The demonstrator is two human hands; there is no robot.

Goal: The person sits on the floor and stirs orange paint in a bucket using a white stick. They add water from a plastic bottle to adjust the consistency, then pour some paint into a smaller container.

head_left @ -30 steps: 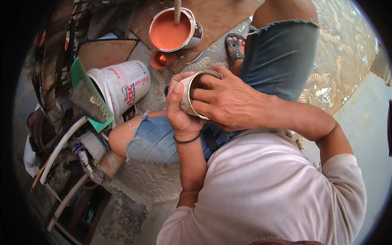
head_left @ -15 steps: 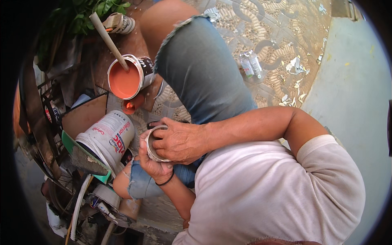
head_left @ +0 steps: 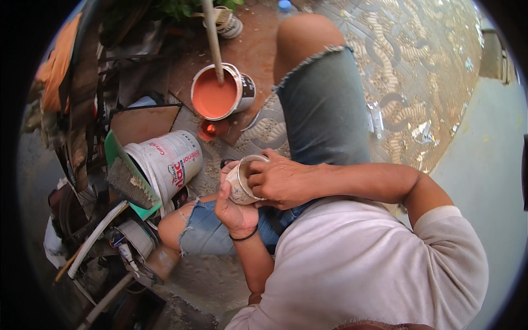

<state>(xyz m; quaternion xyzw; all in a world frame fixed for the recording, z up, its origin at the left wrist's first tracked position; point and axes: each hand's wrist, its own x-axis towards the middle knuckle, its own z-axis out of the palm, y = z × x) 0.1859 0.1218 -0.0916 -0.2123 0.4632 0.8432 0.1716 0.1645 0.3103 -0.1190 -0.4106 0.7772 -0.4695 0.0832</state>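
Observation:
Between both hands, above my lap, is a small whitish cup (head_left: 238,190) with spots and stains on its outer wall. It is tilted, its open mouth toward my right hand. My left hand (head_left: 237,213) is closed around the cup's left and lower side, its thumb up against the wall. From the right, my right hand (head_left: 286,180) reaches over the rim with bent fingers inside the cup. Those fingertips are hidden, as is the cup's bottom. Ahead stands a bucket (head_left: 240,99) of orange paint (head_left: 212,98) with a long pale handle (head_left: 212,38) sticking out.
A white paint bucket (head_left: 190,157) lies on its side at left, next to a green dustpan (head_left: 116,151) and a bristly brush head (head_left: 127,184). A small orange-stained container (head_left: 214,130) sits by the paint. Clutter fills the left. A plastic bottle (head_left: 375,119) and paint flakes (head_left: 423,133) lie right.
The cup has turned so that more of its spotted outer wall shows. My right hand's fingers stay in its mouth. The whole view has shifted, with the surroundings mostly further right.

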